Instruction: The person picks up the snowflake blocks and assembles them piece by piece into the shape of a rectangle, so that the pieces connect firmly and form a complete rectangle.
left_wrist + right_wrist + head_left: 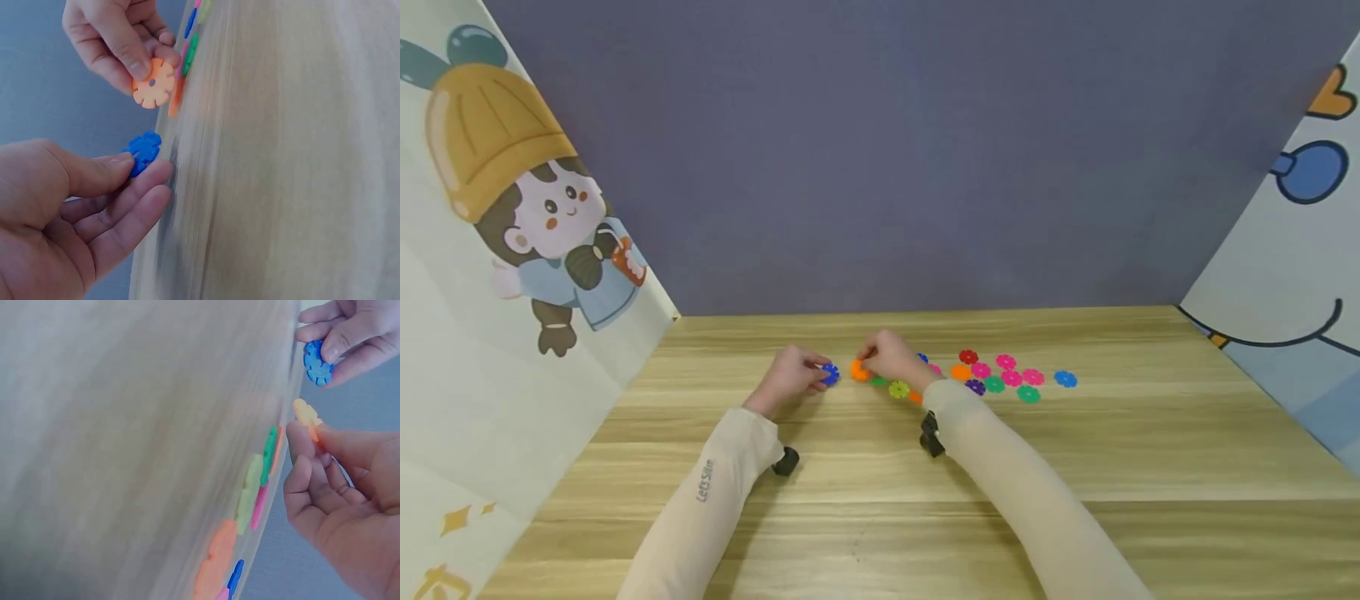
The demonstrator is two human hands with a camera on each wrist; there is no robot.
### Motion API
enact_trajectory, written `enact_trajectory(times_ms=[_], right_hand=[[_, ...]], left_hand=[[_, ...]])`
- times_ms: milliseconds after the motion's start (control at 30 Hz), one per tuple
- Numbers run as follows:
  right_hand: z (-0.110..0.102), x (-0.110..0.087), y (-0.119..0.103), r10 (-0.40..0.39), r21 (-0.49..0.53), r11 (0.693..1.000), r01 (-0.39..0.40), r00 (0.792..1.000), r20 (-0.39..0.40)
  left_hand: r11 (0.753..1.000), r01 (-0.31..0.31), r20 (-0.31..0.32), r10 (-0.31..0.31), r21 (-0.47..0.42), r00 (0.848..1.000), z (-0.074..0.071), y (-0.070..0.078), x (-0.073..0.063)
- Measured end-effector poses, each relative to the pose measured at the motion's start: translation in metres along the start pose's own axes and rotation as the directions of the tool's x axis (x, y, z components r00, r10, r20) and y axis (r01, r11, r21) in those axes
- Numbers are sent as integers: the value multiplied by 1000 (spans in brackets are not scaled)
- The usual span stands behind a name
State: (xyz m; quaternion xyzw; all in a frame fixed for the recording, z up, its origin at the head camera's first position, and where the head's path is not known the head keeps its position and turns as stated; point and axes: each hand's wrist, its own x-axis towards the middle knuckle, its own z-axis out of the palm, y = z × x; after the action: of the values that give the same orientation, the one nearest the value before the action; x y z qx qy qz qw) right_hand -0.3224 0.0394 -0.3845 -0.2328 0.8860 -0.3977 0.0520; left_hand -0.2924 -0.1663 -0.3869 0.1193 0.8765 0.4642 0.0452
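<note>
My left hand [790,372] pinches a blue notched plastic disc [145,150] between thumb and fingers. To its right, my right hand [891,357] has an orange notched disc [154,84] pinched by its edge. Both discs are held up over the wooden table, facing each other with a small gap between them. Close beside the right hand lie a yellow-green disc [898,389] and a green disc [269,455]. An orange disc [215,559] is partly hidden by the right forearm in the head view.
More notched discs spread to the right of the right hand: a dark red one [968,357], several pink ones [1033,377], a purple one [975,387] and a light blue one [1065,379]. A grey-blue panel [880,167] stands behind the wooden table [850,533]; printed walls flank it.
</note>
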Motion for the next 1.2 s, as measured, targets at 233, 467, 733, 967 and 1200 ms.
enact_trajectory(times_ms=[233,467,733,967,1200], right_hand=[[-11,-11,3,17,166,986,-16,1000,-5],[-19,-27,7,161,342,928,-146,987,-15],[-28,-48,12,191,347,924,-159,980,-58],[-35,-63,15,138,333,938,-100,986,-91],[-35,-75,15,63,323,946,-6,984,-169]], left_hand=[[986,80,16,-78,-146,997,0,5,1],[962,97,17,-96,-254,995,9,11,0],[915,98,52,-85,-390,995,20,19,-3],[878,112,92,-78,-464,993,27,24,-6],[836,127,141,-61,-534,988,35,29,-11]])
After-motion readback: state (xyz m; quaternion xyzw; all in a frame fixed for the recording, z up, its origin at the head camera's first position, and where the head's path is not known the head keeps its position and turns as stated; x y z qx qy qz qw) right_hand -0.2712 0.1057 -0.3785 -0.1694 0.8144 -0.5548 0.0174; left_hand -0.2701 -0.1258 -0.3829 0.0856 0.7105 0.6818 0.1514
